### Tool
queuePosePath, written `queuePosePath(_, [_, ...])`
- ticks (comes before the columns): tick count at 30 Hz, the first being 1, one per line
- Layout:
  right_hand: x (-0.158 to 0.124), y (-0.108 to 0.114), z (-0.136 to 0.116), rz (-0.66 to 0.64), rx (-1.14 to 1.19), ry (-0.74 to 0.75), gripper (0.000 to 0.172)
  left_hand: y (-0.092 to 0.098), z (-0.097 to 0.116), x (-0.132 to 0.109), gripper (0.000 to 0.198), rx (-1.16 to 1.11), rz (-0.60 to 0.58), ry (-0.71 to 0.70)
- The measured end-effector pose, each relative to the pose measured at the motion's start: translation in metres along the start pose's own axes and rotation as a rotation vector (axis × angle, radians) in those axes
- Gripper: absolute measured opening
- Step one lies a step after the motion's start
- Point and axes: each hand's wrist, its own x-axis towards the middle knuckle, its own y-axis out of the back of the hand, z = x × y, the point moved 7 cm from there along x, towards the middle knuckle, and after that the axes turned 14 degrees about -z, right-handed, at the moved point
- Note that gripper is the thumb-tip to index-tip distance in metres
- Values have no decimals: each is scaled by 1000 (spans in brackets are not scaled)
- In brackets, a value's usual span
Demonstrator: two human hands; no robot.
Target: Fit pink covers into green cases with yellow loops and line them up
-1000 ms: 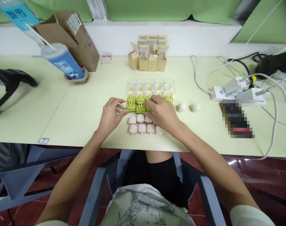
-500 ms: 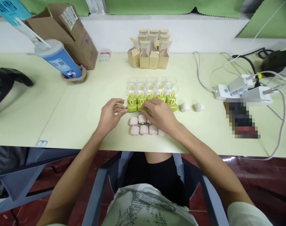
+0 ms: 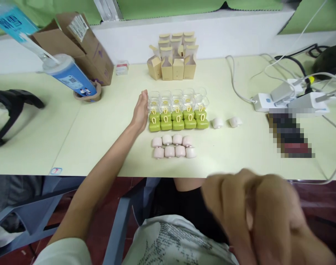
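My left hand (image 3: 140,109) stands on edge, fingers stretched out, pressed against the left end of two rows of green cases (image 3: 178,121) with yellow loops and the clear boxes (image 3: 177,97) behind them. In front of the cases lie two rows of pale pink pieces (image 3: 173,146). Two white pieces (image 3: 218,123) sit to the right of the green rows. My right hand (image 3: 256,213) is lifted close to the camera, off the table, blurred, with fingers that look curled; I see nothing in it.
Small tan cartons (image 3: 173,60) stand at the back of the pale table (image 3: 101,140). A brown cardboard box (image 3: 85,40) and a blue bottle (image 3: 71,77) are at back left. Power strips and cables (image 3: 289,97) lie at right.
My right hand has left the green cases and risen toward the camera. My left hand has turned on edge and moved to the rows' left end. The green cases now sit in straight rows.
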Motion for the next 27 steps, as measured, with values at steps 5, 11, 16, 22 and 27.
queuePosePath(5, [-24,105,81,239,-741,-431,23,-10,-1,-2,85,-48,15,-13])
queuePosePath(11, [-31,146,168,-63,-720,-573,48,-10,-3,-6,67,-45,89,-5])
queuePosePath(16, [-38,129,150,-22,-670,-592,44,-12,-6,-3,84,-9,21,-37])
queuePosePath(22, [-34,100,135,9,-619,-573,65,-7,-16,3,91,-21,40,-76])
queuePosePath(27, [-22,97,161,-177,-515,-603,77,4,43,-40,76,265,221,-349])
